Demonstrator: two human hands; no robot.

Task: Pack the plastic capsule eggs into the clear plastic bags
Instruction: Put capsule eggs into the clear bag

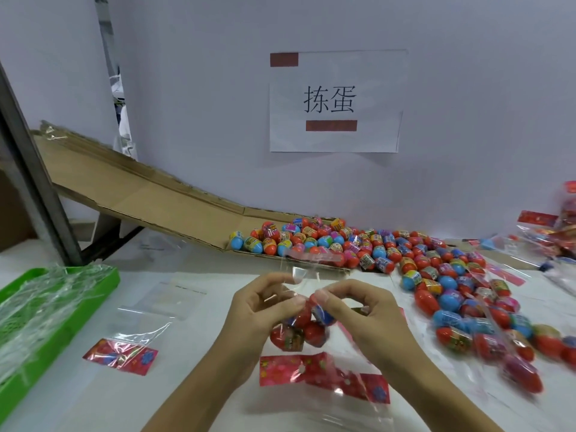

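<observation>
Hands (pixel 261 310) (pixel 361 307) pinching clear bag (pixel 299 275), eggs (pixel 299 332) inside partly hidden

Pale lavender wall (pixel 467 88) behind, evenly lit, with a white paper sign (pixel 335 101) bearing two black characters and red-brown bars. White tabletop (pixel 202 353) below. Grey metal post (pixel 34 188) leaning at left, beside a narrow gap.

Part of the eggs in the held bag (pixel 299 325) is hidden by the fingers (pixel 280 302). The packed bags (pixel 561 232) are cut off at the right edge — the nearest loose eggs (pixel 511 353) are blurred.
</observation>
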